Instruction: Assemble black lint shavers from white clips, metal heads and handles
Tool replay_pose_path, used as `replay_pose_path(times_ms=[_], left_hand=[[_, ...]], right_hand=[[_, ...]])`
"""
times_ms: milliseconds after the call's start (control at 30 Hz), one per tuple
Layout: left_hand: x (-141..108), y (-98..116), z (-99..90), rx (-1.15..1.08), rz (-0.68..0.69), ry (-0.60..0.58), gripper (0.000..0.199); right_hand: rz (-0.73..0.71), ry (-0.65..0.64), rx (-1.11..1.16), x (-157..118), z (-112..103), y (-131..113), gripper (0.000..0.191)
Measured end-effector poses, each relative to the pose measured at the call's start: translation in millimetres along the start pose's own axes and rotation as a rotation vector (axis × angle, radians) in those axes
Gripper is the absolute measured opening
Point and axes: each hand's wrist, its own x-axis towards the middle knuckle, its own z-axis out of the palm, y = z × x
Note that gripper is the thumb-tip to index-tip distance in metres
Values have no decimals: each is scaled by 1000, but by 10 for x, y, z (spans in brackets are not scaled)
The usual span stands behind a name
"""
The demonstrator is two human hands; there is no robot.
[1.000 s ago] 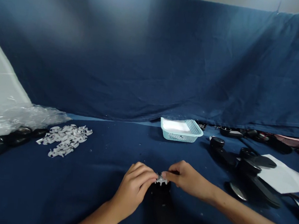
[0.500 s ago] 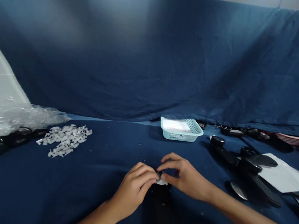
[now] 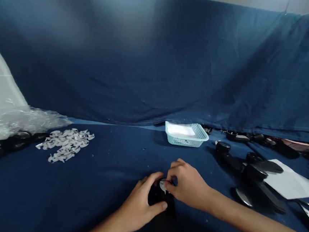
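Dark blue cloth underlies a long black plastic part, gripped by the left hand; the right hand pinches a small pale-grey plastic piece, probably light, stiff, best edge-held.

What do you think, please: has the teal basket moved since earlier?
No: the teal basket keeps its place against the pile of grey pieces; both sit slightly further left in view, probably from camera movement.

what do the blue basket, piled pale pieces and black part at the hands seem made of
Blue basket: likely moulded plastic, smooth, from its regular perforated walls. Piled pale pieces: probably matt plastic; curved, similar shapes without bright shine. Black part: perhaps plastic from its rigid-looking outline, finish unclear.
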Motion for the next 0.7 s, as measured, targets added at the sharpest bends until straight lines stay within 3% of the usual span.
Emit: replay_pose_path(times_ms=[133, 200, 333, 433, 533, 700], left_hand=[[-2, -60, 22, 68, 47, 3, 62], [-17, -105, 8, 142, 92, -2, 58], [8, -237, 8, 311, 198, -3, 47], [38, -286, 44, 385, 245, 14, 42], [34, -270, 77, 409, 228, 50, 42], [13, -249, 99, 377, 210, 79, 41]], right_hand=[[42, 27, 24, -96, -155, -82, 20], [103, 107, 28, -217, -351, 26, 30], [362, 378, -333, -658, -895, 682, 34], [574, 429, -516, -1011, -1157, 1249, 44], [585, 303, -600, -1178, -1066, 1499, 46], [484, 105, -654, -1242, -561, 1341, 36]])
